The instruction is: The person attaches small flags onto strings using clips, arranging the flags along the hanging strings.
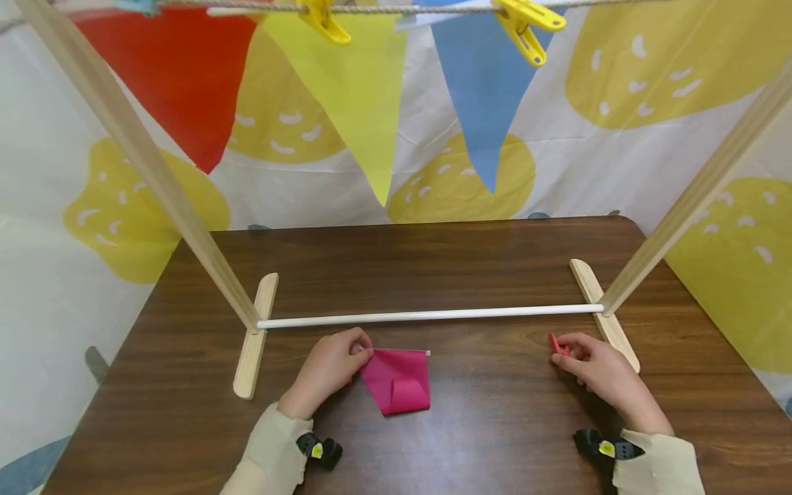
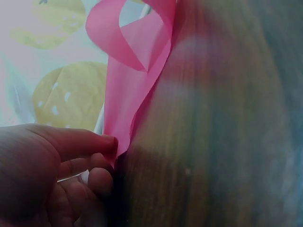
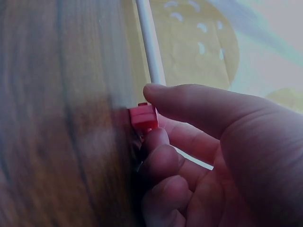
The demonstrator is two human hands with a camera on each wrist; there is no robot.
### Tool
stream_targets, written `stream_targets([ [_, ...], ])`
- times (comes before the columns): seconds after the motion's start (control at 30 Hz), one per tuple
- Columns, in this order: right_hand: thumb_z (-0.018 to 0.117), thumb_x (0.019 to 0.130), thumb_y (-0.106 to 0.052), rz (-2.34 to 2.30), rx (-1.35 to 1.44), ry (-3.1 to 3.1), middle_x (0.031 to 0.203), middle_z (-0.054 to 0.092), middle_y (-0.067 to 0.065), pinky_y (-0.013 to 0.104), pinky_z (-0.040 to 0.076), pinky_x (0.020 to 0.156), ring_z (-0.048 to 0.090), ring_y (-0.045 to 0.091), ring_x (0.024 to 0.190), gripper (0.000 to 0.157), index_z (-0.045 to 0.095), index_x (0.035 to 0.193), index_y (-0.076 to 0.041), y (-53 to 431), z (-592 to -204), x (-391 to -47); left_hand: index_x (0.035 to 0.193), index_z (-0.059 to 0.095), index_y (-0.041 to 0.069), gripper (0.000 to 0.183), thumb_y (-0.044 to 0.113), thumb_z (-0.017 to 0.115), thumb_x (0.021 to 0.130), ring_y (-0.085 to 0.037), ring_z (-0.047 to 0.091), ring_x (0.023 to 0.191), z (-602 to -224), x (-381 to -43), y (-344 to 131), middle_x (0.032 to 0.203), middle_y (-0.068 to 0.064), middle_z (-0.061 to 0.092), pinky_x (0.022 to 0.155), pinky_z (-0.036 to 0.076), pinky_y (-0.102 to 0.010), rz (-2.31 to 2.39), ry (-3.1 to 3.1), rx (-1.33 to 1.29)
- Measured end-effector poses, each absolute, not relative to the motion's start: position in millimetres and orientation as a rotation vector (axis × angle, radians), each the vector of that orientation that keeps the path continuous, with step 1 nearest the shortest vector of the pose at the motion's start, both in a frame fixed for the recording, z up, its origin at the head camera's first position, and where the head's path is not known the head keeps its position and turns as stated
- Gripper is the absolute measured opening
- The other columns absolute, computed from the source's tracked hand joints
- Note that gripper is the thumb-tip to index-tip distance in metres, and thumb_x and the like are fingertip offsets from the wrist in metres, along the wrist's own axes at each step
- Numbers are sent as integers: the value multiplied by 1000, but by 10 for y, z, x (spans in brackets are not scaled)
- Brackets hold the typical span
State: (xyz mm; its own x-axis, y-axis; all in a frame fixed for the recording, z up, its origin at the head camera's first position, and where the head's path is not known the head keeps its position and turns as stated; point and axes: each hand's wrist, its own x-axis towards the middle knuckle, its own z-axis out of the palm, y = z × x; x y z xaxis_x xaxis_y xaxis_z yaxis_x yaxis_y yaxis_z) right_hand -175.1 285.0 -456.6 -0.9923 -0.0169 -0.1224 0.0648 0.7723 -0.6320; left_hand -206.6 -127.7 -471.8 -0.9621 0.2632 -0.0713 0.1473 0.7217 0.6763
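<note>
Between thumb and fingers my left hand [image 1: 331, 368] pinches the upper left corner of a pink pennant [image 1: 408, 371]. The pennant's lower part curls up over itself, and a small white end shows at its top right corner. In the left wrist view the pink cloth [image 2: 125, 99] loops above the thumb. Well to the right, my right hand [image 1: 603, 371] holds a small red clothespin [image 1: 559, 345] just above the tabletop, near the stand's right foot. The right wrist view shows the clothespin [image 3: 143, 117] at the thumb and fingertips, partly hidden by them.
A wooden stand has two slanting posts [image 1: 145, 165], flat feet [image 1: 265, 302] and a white crossbar [image 1: 433, 316]. From a rope [image 1: 396, 9] above hang red [image 1: 185, 75], yellow [image 1: 353, 75] and blue [image 1: 491, 89] pennants with yellow clothespins [image 1: 526, 27]. Brown table [image 1: 482, 426] below; patterned cloth [image 1: 421, 89] behind.
</note>
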Motion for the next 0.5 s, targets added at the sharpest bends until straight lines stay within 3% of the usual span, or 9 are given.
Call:
stream_targets([
  [0.2, 63, 80, -40, -1004, 81, 2833, 69, 52, 4, 28, 41, 44, 48, 15, 51, 44, 57, 104, -4, 2840, -4551, -1750, 85, 60, 20, 5, 25, 60, 83, -9, 49, 42, -4716, -2063, -1287, 58, 8, 52, 46, 41, -27, 1048, 2781, 360],
  [0.5, 57, 84, -42, -1063, 129, 2802, 64, 52, 4, 29, 41, 43, 48, 15, 51, 40, 56, 97, -5, 2849, -4560, -1744, 82, 61, 23, 4, 25, 64, 80, -9, 44, 59, -4703, -2068, -1283, 65, 9, 47, 54, 38, -25, 928, 2902, 447],
])
